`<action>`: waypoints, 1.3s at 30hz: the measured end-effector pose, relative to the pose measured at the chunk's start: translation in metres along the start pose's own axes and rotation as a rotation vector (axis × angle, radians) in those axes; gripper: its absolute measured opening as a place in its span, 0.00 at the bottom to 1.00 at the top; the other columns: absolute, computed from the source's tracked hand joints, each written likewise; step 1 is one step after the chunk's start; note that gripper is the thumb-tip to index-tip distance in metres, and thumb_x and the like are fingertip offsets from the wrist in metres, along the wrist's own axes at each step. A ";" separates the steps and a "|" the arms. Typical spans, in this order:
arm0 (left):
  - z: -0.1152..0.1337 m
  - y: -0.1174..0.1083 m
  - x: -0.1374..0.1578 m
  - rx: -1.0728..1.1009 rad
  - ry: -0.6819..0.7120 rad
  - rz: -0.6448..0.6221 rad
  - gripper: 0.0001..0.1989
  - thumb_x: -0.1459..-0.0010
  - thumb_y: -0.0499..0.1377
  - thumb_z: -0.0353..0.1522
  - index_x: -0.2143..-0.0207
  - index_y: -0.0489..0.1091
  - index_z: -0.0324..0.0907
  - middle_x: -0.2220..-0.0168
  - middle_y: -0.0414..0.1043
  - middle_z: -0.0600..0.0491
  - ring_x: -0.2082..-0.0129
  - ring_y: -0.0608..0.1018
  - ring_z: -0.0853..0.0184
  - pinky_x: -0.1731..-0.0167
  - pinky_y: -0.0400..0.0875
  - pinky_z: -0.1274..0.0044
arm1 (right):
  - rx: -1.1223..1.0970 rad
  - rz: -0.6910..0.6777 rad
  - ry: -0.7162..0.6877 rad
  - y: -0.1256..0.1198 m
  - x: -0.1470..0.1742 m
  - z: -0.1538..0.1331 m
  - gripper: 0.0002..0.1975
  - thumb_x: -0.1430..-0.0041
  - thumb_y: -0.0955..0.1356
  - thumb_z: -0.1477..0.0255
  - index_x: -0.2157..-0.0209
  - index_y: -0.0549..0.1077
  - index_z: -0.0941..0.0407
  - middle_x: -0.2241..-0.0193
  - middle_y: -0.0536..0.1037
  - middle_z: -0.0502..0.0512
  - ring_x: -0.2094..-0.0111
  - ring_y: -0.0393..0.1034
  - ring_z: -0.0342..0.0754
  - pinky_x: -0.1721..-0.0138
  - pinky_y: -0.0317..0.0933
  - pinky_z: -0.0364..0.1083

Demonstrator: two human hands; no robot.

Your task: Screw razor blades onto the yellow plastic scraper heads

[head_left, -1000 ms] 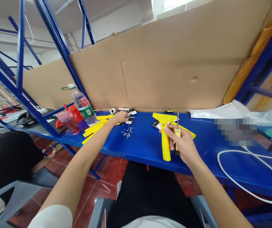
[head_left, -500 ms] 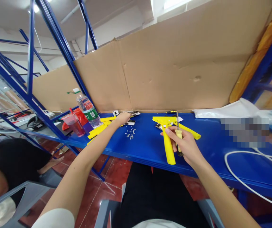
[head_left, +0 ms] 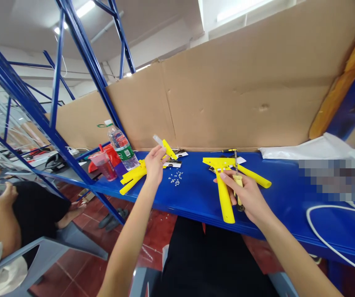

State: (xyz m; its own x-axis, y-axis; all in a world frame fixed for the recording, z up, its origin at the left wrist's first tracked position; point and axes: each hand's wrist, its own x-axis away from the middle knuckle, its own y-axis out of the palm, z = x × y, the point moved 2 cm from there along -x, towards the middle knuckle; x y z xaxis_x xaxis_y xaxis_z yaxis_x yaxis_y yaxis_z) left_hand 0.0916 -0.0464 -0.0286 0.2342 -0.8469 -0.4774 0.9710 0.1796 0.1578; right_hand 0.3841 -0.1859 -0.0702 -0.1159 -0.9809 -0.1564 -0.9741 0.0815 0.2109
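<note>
Lifted clear of the bench (head_left: 196, 194) now, the left hand (head_left: 154, 165) has come up from the far edge, where it was lying flat a second ago, and carries a small yellow piece with a pale blade (head_left: 164, 146) tilted up toward the cardboard wall (head_left: 227, 107). Its grip is a pinch — thumb and fingers closed on the lower end of that piece, the rest standing free in the air.

Largest of what lies about is the blue bench itself, then the cardboard behind it, and a white cable (head_left: 329, 243) looping at the right. A water bottle (head_left: 122, 147) and a pink cup (head_left: 103, 166) stand at the left end. Between them and the raised hand lies a heap of yellow handles (head_left: 131, 177), untouched.

Right hand (head_left: 248, 197) much as before — it is wrapped round a screwdriver (head_left: 236, 173), shaft pointing up and away, and it lies against the yellow scraper body (head_left: 223, 181) that is flat on the bench, handle toward the person. Judging by this, a part has been fetched and is on its way to that body.

Smallest: a scatter of screws (head_left: 175, 180) just right of the left wrist.
</note>
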 end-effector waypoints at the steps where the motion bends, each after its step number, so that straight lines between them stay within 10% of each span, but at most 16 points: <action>1: 0.001 0.002 0.018 0.211 -0.086 0.006 0.21 0.40 0.75 0.38 0.47 0.79 0.40 0.45 0.85 0.40 0.43 0.86 0.55 0.42 0.81 0.64 | 0.000 -0.018 0.002 0.003 0.001 0.000 0.32 0.47 0.82 0.44 0.56 0.82 0.57 0.60 0.89 0.63 0.85 0.60 0.37 0.84 0.59 0.43; 16: 0.015 0.052 0.169 0.580 -0.494 -0.038 0.20 0.48 0.82 0.37 0.58 0.80 0.41 0.52 0.86 0.44 0.43 0.87 0.48 0.42 0.81 0.60 | 0.226 -0.202 0.026 0.035 0.005 0.012 0.28 0.48 0.82 0.46 0.60 0.78 0.54 0.80 0.74 0.46 0.86 0.61 0.43 0.84 0.56 0.44; 26: 0.012 0.054 0.175 0.539 -0.441 0.021 0.21 0.45 0.80 0.39 0.53 0.81 0.43 0.50 0.86 0.46 0.46 0.86 0.54 0.42 0.78 0.64 | 0.268 -0.285 0.046 0.043 0.013 0.015 0.30 0.49 0.83 0.45 0.76 0.70 0.51 0.88 0.69 0.46 0.86 0.60 0.44 0.83 0.58 0.44; 39: 0.017 0.018 0.147 0.400 -0.243 0.070 0.20 0.48 0.82 0.38 0.62 0.77 0.44 0.64 0.81 0.56 0.62 0.82 0.68 0.53 0.77 0.74 | 0.210 -0.495 0.096 0.040 0.016 0.016 0.30 0.32 0.72 0.41 0.63 0.82 0.56 0.81 0.74 0.48 0.86 0.59 0.40 0.81 0.56 0.42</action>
State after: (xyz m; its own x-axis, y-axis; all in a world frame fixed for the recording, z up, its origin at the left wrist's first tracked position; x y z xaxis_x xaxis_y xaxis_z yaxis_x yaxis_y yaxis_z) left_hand 0.1431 -0.1762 -0.0818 0.2339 -0.9409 -0.2451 0.8472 0.0735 0.5261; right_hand 0.3398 -0.1952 -0.0797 0.3754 -0.9218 -0.0969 -0.9266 -0.3706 -0.0646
